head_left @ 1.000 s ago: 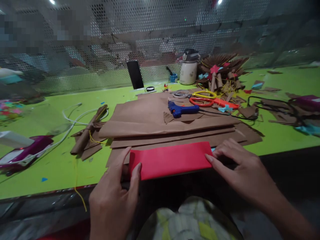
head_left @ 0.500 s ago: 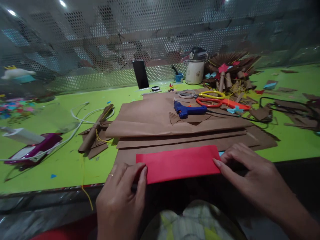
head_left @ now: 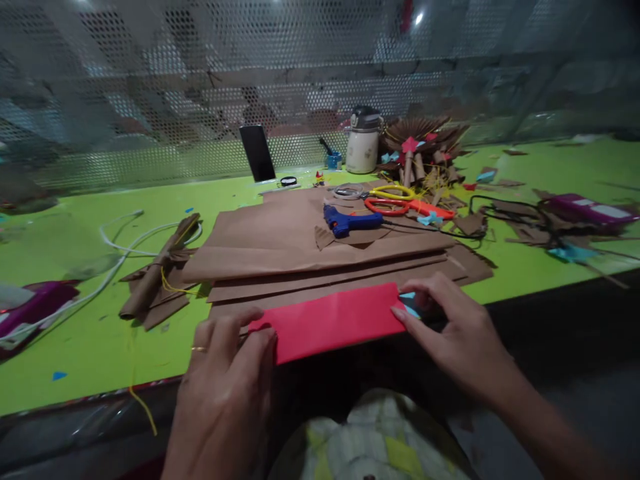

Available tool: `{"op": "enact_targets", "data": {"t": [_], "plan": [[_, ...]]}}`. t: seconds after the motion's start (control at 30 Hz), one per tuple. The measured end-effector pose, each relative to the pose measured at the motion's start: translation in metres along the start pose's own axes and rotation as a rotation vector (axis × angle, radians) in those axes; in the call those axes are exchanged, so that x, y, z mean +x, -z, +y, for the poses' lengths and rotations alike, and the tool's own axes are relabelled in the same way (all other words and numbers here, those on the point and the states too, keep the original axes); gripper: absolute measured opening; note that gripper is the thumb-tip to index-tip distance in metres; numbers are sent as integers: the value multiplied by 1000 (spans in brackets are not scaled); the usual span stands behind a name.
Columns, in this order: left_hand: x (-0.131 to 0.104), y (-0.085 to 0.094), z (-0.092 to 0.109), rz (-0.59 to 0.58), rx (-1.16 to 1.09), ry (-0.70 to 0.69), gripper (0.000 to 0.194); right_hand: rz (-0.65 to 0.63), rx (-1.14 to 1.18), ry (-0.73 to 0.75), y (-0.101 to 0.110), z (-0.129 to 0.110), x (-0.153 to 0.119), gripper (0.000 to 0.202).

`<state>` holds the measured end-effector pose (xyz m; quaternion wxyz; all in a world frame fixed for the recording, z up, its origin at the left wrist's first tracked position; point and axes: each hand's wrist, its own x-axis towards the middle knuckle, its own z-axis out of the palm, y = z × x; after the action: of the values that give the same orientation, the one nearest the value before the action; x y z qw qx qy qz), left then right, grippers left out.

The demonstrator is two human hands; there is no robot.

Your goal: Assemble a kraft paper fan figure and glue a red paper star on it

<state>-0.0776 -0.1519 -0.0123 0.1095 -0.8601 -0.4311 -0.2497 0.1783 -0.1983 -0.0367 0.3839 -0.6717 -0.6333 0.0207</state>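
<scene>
A folded strip of red paper (head_left: 335, 321) stretches between my two hands at the table's front edge. Its left end is pinched in my left hand (head_left: 227, 373), which wears a ring. The thumb and forefinger of my right hand (head_left: 445, 327) grip the right end. A light blue paper piece (head_left: 410, 303) shows just behind the right fingers. Beneath and beyond the strip lie stacked sheets of brown kraft paper (head_left: 290, 233). On those sheets rests a blue glue gun (head_left: 350, 221), with red-handled scissors (head_left: 387, 205) and yellow-handled scissors (head_left: 393, 193) behind it.
A rolled brown paper bundle (head_left: 157, 270) with yellow string lies at left, beside a white cable (head_left: 113, 267) and a purple power strip (head_left: 37, 310). Towards the back stand a phone (head_left: 257, 153), a flask (head_left: 362, 148) and brown paper fans (head_left: 420, 137). Another purple strip (head_left: 590, 210) sits right.
The view has turned to the right, so the table's items appear farther left. Both hands keep hold of the red paper, which is slightly tilted now.
</scene>
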Motion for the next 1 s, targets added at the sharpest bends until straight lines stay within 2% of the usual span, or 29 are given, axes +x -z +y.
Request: {"op": "enact_targets", "data": {"t": [0.13, 0.23, 0.4, 0.57, 0.73, 0.87, 0.93, 1.0], "plan": [[10, 6, 3, -213, -13, -317, 44, 0, -2, 8, 1, -2, 2, 14], [15, 7, 5, -288, 59, -441, 53, -2, 8, -14, 1, -4, 2, 12], [18, 10, 11, -363, 204, -466, 68, 42, 62, 5, -1, -2, 2, 11], [21, 6, 13, -368, 235, -483, 67, 83, 107, 31, 2, 0, -1, 14], [22, 3, 12, -343, 247, -494, 66, 83, 83, 215, 10, -8, -10, 27], [23, 1, 12, -337, 219, -511, 58, -75, -35, 446, 6, -29, -23, 33], [24, 1, 14, -342, 214, -495, 53, -137, -110, 473, -1, -36, -28, 38], [25, 2, 17, -342, 221, -475, 49, -148, -172, 452, -9, -39, -32, 43]]}}
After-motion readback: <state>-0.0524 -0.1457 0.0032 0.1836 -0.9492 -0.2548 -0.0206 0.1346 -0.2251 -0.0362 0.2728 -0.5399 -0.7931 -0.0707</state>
